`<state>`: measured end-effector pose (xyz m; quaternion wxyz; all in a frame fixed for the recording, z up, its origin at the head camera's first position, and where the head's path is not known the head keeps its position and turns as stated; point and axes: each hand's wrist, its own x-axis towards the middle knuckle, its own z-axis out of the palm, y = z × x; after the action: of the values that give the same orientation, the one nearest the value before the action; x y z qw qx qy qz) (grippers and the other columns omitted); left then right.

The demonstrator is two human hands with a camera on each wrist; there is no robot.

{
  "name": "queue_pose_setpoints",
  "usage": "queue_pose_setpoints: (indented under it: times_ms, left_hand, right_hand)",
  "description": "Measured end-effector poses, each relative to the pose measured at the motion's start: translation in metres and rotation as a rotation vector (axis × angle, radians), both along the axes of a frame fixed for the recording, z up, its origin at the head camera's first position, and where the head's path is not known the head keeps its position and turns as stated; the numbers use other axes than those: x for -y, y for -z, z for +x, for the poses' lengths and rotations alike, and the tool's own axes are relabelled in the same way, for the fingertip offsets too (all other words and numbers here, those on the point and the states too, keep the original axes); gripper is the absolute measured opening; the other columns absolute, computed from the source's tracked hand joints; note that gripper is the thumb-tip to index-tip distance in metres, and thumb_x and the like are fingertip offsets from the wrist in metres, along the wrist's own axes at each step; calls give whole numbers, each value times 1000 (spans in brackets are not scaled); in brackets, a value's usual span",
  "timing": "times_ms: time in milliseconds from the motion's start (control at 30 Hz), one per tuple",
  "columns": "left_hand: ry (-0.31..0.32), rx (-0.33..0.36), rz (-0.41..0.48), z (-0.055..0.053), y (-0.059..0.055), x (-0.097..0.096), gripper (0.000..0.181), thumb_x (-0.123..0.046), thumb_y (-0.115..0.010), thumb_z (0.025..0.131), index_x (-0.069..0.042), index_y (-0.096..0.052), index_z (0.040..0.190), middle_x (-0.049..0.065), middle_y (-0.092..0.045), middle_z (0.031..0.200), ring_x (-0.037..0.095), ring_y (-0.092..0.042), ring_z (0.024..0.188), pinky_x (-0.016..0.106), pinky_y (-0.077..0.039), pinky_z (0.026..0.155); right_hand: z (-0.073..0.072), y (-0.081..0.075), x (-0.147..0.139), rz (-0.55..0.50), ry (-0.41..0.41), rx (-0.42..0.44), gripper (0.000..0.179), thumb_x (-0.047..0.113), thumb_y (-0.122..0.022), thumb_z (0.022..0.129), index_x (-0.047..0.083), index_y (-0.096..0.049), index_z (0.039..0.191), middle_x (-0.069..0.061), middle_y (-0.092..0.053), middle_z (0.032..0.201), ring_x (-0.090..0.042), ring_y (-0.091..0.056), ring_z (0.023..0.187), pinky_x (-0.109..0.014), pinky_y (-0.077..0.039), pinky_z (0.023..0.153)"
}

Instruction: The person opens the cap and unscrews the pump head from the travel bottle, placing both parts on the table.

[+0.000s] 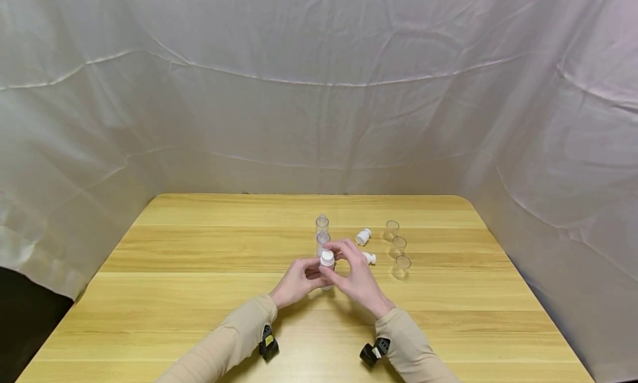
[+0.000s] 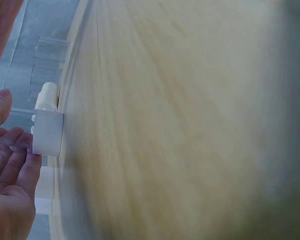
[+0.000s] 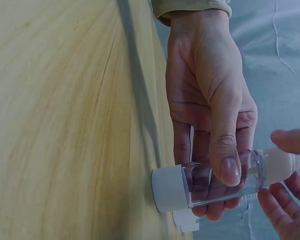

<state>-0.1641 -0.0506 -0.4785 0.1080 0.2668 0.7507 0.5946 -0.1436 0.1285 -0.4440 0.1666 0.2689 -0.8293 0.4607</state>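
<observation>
My left hand (image 1: 294, 283) grips a clear pump bottle (image 3: 200, 187) by its body, with the thumb across the near side and the fingers behind it. The bottle stands roughly upright, its white base (image 2: 48, 133) right at the tabletop. From the right, my right hand (image 1: 361, 278) pinches the white pump head (image 3: 279, 165) on top between thumb and fingers. Just beyond the hands, two more clear bottles (image 1: 322, 223) stand in line. A loose white pump head (image 1: 364, 237) lies to their right, and a second one (image 1: 369, 258) is partly hidden behind my right fingers.
Three clear cup-shaped covers (image 1: 400, 267) stand in a row to the right of the pump heads. Everything is on a light wooden table (image 1: 174, 294). Pale fabric (image 1: 319, 123) hangs behind the table and along both sides.
</observation>
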Motion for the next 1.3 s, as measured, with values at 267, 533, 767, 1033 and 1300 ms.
queue_pose_setpoints:
  times_ms: [267,533,767,1033,1300]
  left_hand:
    - [-8,10,-12,1,-1,0,45,-7,-71,91,3,-60,133,24,-64,134,37,-65,122,29,-56,104]
    - [6,16,-1,0,-1,-1,45,-3,-71,90,5,-60,132,26,-63,134,38,-64,123,29,-55,106]
    - [-13,12,-19,1,-2,0,46,-7,-72,91,2,-60,134,22,-64,135,36,-65,123,29,-55,106]
    - [4,19,0,-1,1,-1,45,-3,-70,91,4,-59,133,26,-63,134,38,-65,122,27,-56,105]
    - [3,12,12,-1,0,-1,44,-4,-72,90,6,-60,131,27,-64,133,39,-65,122,28,-56,104]
  right_hand:
    - [0,-2,0,-12,-12,-24,36,2,-78,83,5,-65,117,-7,-67,110,-17,-64,95,-30,-61,87]
    - [1,-1,0,11,-13,28,40,5,-76,84,6,-64,122,-7,-65,117,-20,-63,106,-35,-58,96]
    - [1,-2,1,-17,7,8,38,4,-79,83,5,-65,118,-8,-66,111,-18,-63,97,-31,-60,87]
    - [0,-1,1,-6,-14,3,35,2,-75,84,5,-65,118,-9,-67,113,-19,-65,100,-32,-61,91]
    - [0,-1,1,-36,1,-2,37,5,-79,83,4,-65,117,-8,-66,110,-19,-64,98,-31,-60,89]
